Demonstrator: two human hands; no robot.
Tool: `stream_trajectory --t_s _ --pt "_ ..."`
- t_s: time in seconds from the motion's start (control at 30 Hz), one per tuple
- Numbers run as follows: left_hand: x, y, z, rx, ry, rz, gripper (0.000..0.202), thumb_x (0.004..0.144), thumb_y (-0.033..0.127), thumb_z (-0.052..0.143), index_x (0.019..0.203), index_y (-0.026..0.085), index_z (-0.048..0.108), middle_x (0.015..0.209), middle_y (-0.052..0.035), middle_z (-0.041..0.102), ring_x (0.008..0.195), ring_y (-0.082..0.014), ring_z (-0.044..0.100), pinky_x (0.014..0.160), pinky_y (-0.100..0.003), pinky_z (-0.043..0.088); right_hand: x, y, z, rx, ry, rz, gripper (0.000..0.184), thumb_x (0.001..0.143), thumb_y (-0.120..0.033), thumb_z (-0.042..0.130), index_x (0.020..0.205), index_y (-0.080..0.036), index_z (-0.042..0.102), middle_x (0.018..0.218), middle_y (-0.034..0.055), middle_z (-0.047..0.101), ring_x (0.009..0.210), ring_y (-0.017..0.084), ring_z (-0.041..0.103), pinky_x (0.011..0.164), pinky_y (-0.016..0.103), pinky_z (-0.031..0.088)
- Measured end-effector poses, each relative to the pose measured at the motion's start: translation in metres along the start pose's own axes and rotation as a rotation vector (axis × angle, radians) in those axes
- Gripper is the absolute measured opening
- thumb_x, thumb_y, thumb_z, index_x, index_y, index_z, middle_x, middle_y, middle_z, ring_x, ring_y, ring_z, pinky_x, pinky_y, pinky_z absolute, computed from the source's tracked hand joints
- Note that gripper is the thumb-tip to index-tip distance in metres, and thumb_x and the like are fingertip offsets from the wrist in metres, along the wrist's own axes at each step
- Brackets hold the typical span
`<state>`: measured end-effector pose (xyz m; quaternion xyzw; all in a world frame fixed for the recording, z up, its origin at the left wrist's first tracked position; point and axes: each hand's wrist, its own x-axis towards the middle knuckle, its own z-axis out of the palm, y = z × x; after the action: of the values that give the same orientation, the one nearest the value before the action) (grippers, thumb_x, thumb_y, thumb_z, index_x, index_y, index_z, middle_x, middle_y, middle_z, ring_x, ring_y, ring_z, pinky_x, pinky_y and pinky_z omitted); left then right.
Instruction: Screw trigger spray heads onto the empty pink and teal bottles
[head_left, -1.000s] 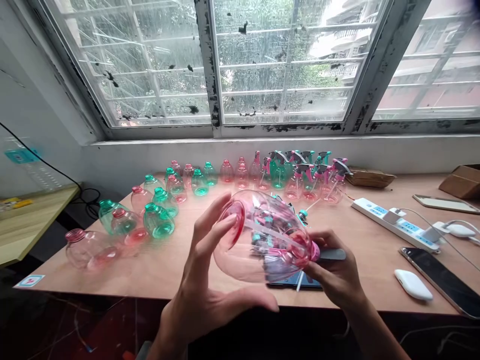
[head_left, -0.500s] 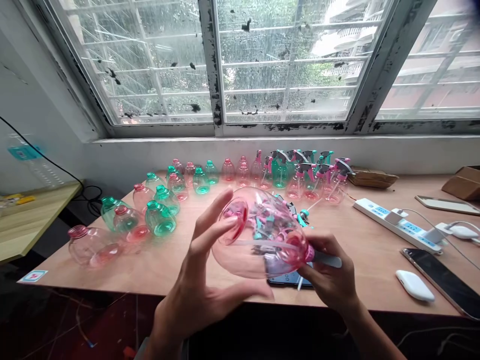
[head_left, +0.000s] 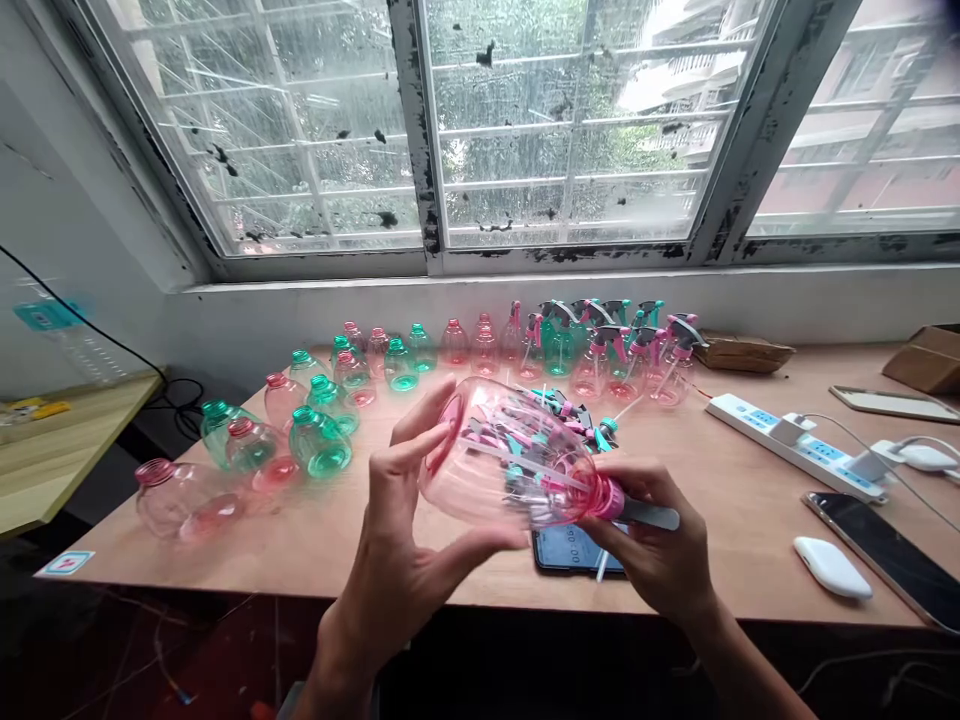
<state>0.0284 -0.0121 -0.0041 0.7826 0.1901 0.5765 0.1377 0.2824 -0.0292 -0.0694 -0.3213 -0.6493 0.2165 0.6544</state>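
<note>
Bare tabletop (head_left: 300,540) between left hand (head_left: 397,570) and open bottles (head_left: 321,440): passable. Sprayer-head pile (head_left: 574,412) blocks beyond held bottle (head_left: 480,480); power strip (head_left: 750,420) blocks right.

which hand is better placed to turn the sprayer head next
Probably the right hand: it grips the sprayer head, while the left hand curves loosely around the other end of the bottle.

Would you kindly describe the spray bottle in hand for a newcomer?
Find the table below the window. Above its near side, between the left hand and the right hand, is the transparent pink spray bottle: the only bottle held aloft, tilted sideways.
</note>
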Motion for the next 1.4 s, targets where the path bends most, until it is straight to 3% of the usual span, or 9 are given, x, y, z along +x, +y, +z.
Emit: stream_trajectory --t_s 0.17,0.33,0.6,0.7,0.83,1.03,1.13,1.23,1.4 --pt "0.001 -0.005 -0.009 0.126 -0.091 0.065 0.082 0.097 0.003 0.078 0.167 0.032 0.047 0.179 -0.0112 0.042 0.168 -0.0307 0.04 0.137 -0.056 0.042 -0.001 0.0 -0.002 0.076 0.032 0.096 0.031 0.097 -0.037 0.09 0.124 -0.038 0.075 0.113 -0.002 0.087 0.1 0.017 0.082 0.091 0.02 0.064" --pt "0.001 -0.004 -0.005 0.023 -0.085 -0.004 0.103 0.08 0.026 0.101 0.165 0.029 0.043 0.179 -0.0154 0.043 0.167 -0.0327 0.041 0.134 -0.05 0.046 -0.002 -0.002 -0.004 -0.001 0.025 0.002 0.033 0.097 -0.033 0.091 0.126 -0.035 0.076 0.114 0.0017 0.084 0.105 0.022 0.082 0.098 0.03 0.066" --pt "0.002 -0.014 0.001 0.2 -0.048 0.008 0.081 0.1 0.02 0.082 0.169 0.036 0.042 0.177 -0.0116 0.044 0.168 -0.0316 0.039 0.136 -0.058 0.042 0.008 -0.007 -0.02 -0.121 0.01 0.093 0.026 0.095 -0.041 0.091 0.117 -0.034 0.08 0.103 -0.0003 0.086 0.086 0.02 0.083 0.076 0.023 0.065" --pt "-0.001 -0.013 0.003 0.124 -0.092 -0.045 0.088 0.095 0.027 0.089 0.168 0.034 0.04 0.175 -0.0134 0.048 0.166 -0.0338 0.042 0.136 -0.061 0.041 0.011 -0.009 -0.025 -0.113 -0.027 0.138 0.025 0.094 -0.039 0.092 0.116 -0.033 0.082 0.105 0.0007 0.086 0.089 0.021 0.082 0.079 0.025 0.064" --pt "-0.002 -0.012 0.008 -0.054 -0.066 -0.146 0.072 0.092 0.04 0.091 0.151 0.034 0.05 0.18 -0.0125 0.042 0.169 -0.035 0.037 0.136 -0.063 0.039 0.013 -0.013 -0.025 0.097 -0.117 0.336 0.026 0.093 -0.039 0.093 0.115 -0.029 0.081 0.1 0.0022 0.086 0.087 0.022 0.083 0.072 0.024 0.064" --pt "0.001 -0.02 0.008 0.121 -0.045 -0.017 0.072 0.098 0.009 0.08 0.158 0.037 0.052 0.169 -0.0084 0.051 0.162 -0.0291 0.047 0.134 -0.055 0.045 0.02 -0.023 -0.024 0.49 -0.145 0.67 0.039 0.09 -0.055 0.093 0.104 -0.023 0.076 0.072 0.0014 0.084 0.059 0.018 0.079 0.047 0.017 0.053" --pt "0.001 -0.021 0.01 0.034 -0.096 -0.069 0.084 0.091 0.029 0.093 0.162 0.031 0.047 0.171 -0.0129 0.051 0.163 -0.0318 0.046 0.135 -0.052 0.044 0.023 -0.027 -0.021 0.434 -0.086 0.698 0.038 0.086 -0.05 0.098 0.102 -0.022 0.078 0.072 -0.0009 0.083 0.066 0.018 0.08 0.058 0.02 0.061" --pt "0.002 -0.023 0.015 -0.106 -0.024 -0.104 0.07 0.092 0.046 0.089 0.151 0.033 0.055 0.171 -0.0099 0.052 0.164 -0.0286 0.046 0.132 -0.045 0.049 0.025 -0.026 -0.019 0.408 -0.095 0.696 0.037 0.084 -0.048 0.1 0.099 -0.021 0.079 0.07 -0.0028 0.081 0.061 0.015 0.077 0.059 0.019 0.062" --pt "0.003 -0.033 0.008 0.086 -0.014 -0.027 0.066 0.099 0.013 0.081 0.152 0.045 0.057 0.178 0.0012 0.042 0.168 -0.0248 0.038 0.138 -0.05 0.039 0.028 -0.015 -0.022 0.554 -0.198 0.71 0.042 0.091 -0.059 0.091 0.091 -0.02 0.074 0.074 0.0046 0.087 0.059 0.018 0.08 0.06 0.023 0.065"
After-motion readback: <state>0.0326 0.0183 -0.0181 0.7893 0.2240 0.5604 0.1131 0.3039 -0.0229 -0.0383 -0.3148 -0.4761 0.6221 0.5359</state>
